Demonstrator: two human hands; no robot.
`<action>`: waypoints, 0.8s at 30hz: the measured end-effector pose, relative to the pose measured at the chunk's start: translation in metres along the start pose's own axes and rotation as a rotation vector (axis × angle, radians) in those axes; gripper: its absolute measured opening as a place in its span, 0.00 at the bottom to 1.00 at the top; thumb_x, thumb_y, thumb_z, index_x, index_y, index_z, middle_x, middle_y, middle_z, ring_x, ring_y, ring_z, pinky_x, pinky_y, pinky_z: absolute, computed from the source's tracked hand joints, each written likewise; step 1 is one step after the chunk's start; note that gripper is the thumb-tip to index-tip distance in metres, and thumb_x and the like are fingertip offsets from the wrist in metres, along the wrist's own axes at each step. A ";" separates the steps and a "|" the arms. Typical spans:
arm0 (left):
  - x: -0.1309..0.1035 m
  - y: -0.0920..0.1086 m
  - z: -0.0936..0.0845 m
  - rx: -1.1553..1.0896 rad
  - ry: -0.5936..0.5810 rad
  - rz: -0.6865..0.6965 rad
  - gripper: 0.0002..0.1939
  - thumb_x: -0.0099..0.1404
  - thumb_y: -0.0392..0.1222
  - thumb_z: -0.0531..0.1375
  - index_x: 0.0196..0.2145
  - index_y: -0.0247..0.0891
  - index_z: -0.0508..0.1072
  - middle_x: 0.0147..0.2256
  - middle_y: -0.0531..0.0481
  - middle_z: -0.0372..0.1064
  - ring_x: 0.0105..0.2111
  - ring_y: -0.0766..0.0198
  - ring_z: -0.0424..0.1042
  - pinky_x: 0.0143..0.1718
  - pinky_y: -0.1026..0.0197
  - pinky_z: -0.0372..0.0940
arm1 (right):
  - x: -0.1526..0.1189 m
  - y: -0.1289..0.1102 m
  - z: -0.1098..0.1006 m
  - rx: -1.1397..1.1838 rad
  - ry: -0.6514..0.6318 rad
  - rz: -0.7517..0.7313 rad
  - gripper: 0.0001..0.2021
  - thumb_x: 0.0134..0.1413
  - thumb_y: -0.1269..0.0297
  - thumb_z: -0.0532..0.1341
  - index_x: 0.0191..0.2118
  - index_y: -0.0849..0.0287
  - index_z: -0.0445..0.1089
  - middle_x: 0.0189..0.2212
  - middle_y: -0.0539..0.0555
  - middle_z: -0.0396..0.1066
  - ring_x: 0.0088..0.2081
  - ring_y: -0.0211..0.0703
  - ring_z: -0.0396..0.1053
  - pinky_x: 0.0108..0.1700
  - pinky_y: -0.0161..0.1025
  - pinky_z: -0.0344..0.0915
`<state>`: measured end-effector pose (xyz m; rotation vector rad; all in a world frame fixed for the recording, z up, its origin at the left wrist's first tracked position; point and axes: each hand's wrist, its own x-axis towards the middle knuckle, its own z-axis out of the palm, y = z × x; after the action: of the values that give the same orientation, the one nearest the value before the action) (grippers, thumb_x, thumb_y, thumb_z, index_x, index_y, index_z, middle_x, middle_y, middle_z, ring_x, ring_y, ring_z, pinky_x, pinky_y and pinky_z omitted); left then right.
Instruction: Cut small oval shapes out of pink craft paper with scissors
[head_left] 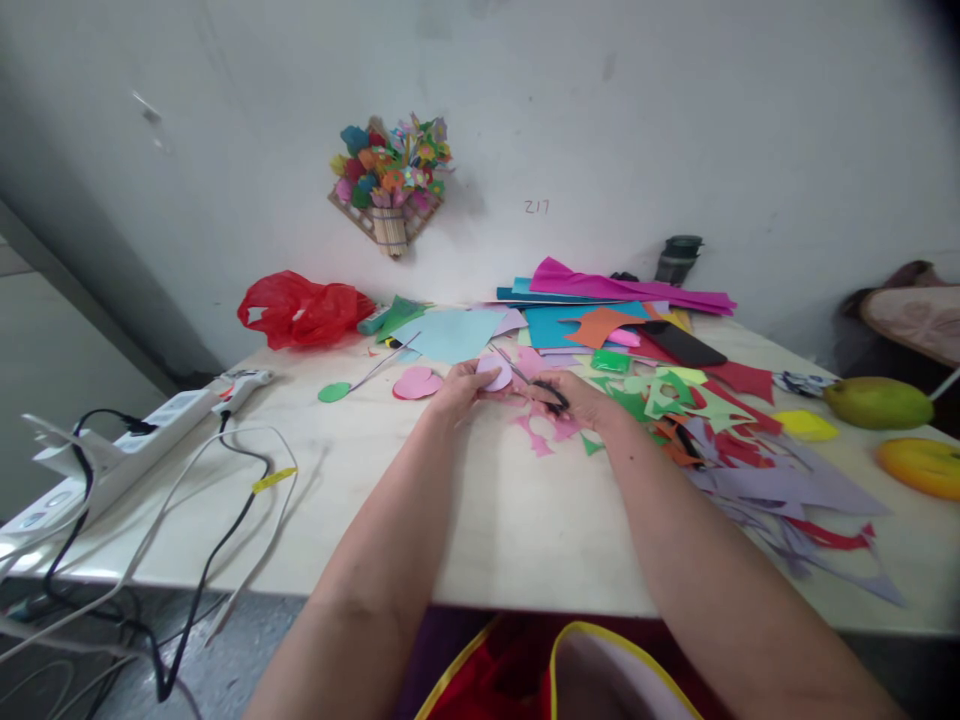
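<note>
Pinched in my left hand [463,388] is a pale lilac round piece [494,372] with a pink layer beneath it, of paper or felt. My right hand [574,398] is closed around the black handles of scissors [551,394], whose blades point up and left toward the round piece. Whether the blades touch it I cannot tell. Left of my hands lie pink and red cut rounds [417,382] and a green round [334,392] at the end of a thin stick. Pink offcuts [536,436] lie below the scissors.
Colored scraps [750,470] cover the table's right side, near a dark phone [684,344] and two mango-like fruits [877,402]. Sheets [457,335] and a red plastic bag [300,308] lie at the back. A power strip [142,440] with cables stands left. Paper flowers [390,165] hang on the wall.
</note>
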<state>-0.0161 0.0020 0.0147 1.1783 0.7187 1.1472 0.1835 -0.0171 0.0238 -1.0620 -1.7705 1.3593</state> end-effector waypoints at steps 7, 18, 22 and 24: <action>-0.001 0.003 0.002 0.035 -0.032 -0.006 0.18 0.47 0.42 0.69 0.33 0.27 0.74 0.28 0.41 0.75 0.31 0.57 0.75 0.32 0.60 0.70 | 0.001 0.003 -0.001 0.010 -0.004 -0.015 0.17 0.49 0.51 0.62 0.23 0.60 0.62 0.15 0.48 0.63 0.14 0.31 0.57 0.13 0.31 0.47; -0.003 0.002 0.001 0.075 -0.095 -0.006 0.21 0.48 0.45 0.69 0.35 0.26 0.75 0.28 0.42 0.74 0.31 0.59 0.75 0.32 0.61 0.70 | 0.002 0.005 -0.001 0.010 -0.001 0.003 0.17 0.50 0.53 0.62 0.23 0.60 0.61 0.15 0.48 0.64 0.14 0.30 0.57 0.13 0.30 0.46; -0.003 0.003 0.003 0.087 -0.084 -0.016 0.21 0.48 0.46 0.68 0.35 0.26 0.74 0.28 0.41 0.75 0.32 0.58 0.75 0.33 0.60 0.70 | 0.002 0.005 -0.001 0.006 -0.007 -0.011 0.17 0.50 0.53 0.62 0.23 0.60 0.61 0.15 0.48 0.64 0.14 0.30 0.57 0.13 0.30 0.46; -0.003 0.003 0.003 0.081 -0.081 -0.016 0.20 0.48 0.45 0.69 0.35 0.26 0.74 0.29 0.41 0.75 0.32 0.58 0.75 0.34 0.61 0.70 | 0.002 0.005 -0.001 0.014 -0.007 -0.008 0.17 0.50 0.53 0.62 0.23 0.59 0.61 0.15 0.48 0.63 0.14 0.31 0.57 0.13 0.31 0.46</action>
<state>-0.0154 -0.0024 0.0183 1.2774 0.7174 1.0592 0.1848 -0.0142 0.0189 -1.0430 -1.7660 1.3707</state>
